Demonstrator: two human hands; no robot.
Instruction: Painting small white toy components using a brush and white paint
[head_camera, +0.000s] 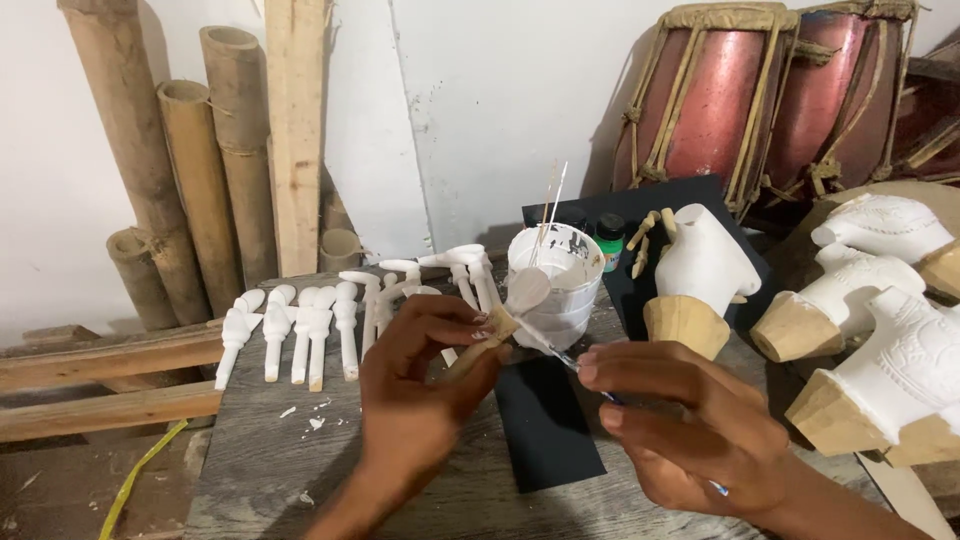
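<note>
My left hand (425, 375) grips a small carved wooden piece (512, 305); its upper end is coated white and its lower end is bare wood. My right hand (690, 420) pinches a thin paintbrush (548, 347) whose tip touches the piece. Just behind them stands a white plastic cup of white paint (560, 280) with thin sticks poking out. Both hands hover over a grey wooden tabletop (270, 460), above a black sheet (548, 425).
A row of white-painted carved arm pieces (300, 335) lies at the left. White-painted torsos with bare wood bases (700, 275) (890, 370) stand at the right. A small green-capped bottle (609, 235) is behind the cup. Bamboo poles (200, 170) and red drums (760, 95) lean at the back wall.
</note>
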